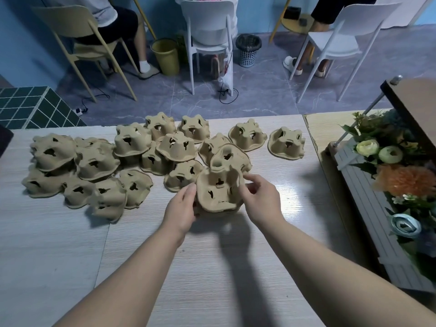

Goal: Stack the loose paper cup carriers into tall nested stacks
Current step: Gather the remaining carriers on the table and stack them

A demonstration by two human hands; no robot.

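Several tan pulp cup carriers (94, 161) lie upside down in a loose pile across the far half of the wooden table (212, 267). Near the table's middle, a small nested stack of carriers (218, 191) stands tilted toward me. My left hand (182, 206) grips its left edge, thumb on the rim. My right hand (262, 197) pinches its right edge with curled fingers. Another carrier (230, 156) leans just behind the stack, touching it. Two single carriers (286, 143) lie apart at the far right of the pile.
A planter box with artificial flowers (396, 185) lines the table's right edge under a brown shelf (415, 100). Beyond the table's far edge stand chairs (207, 31) with seated people, a yellow bucket (165, 55) and a mesh bin (249, 49). Bare tabletop lies near me.
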